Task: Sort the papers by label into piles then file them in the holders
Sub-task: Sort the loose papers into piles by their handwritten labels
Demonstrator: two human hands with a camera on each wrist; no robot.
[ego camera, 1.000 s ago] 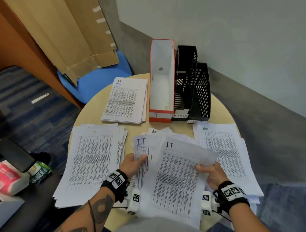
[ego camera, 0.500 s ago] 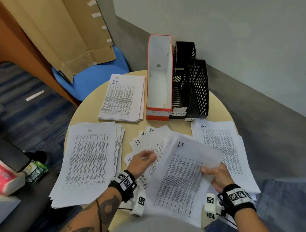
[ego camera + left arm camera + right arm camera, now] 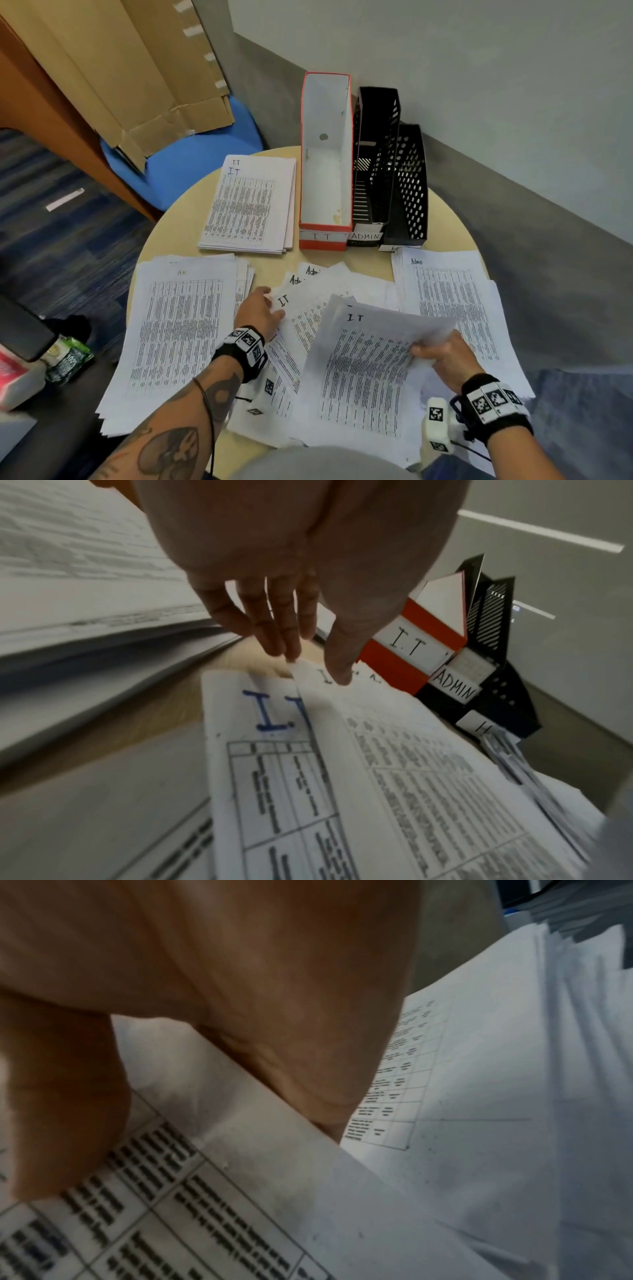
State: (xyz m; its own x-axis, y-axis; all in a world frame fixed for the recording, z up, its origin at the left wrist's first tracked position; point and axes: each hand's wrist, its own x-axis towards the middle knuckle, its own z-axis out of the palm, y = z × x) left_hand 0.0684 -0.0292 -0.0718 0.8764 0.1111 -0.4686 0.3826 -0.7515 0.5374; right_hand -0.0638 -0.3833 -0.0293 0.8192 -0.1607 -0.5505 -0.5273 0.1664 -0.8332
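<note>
On the round table point(image 3: 171, 236) lie an IT pile point(image 3: 246, 205) at the back, an HR pile point(image 3: 178, 329) on the left and an Admin pile point(image 3: 448, 308) on the right. Unsorted sheets point(image 3: 325, 284) fan out in the middle. My left hand point(image 3: 270, 305) point(image 3: 308, 666) has straight fingers; thumb and fingertips touch the top corner of a fanned sheet marked IT point(image 3: 411, 777). Under it lies a sheet with a blue IT label point(image 3: 260, 712). My right hand point(image 3: 442, 356) grips the right edge of another IT sheet point(image 3: 363, 370) point(image 3: 240, 1204), thumb on top.
Three holders stand together at the back: a red and white one labelled IT point(image 3: 325, 164) point(image 3: 411, 642), a black one labelled ADMIN point(image 3: 375, 161) point(image 3: 452, 691) and a second black one point(image 3: 409, 185). A blue chair point(image 3: 191, 161) with cardboard point(image 3: 137, 68) stands behind the table.
My left hand left the blue-labelled IT sheet, lifted, and moved to the top corner of the fanned sheets. The right hand keeps its hold on the IT sheet, which has tilted a little.
</note>
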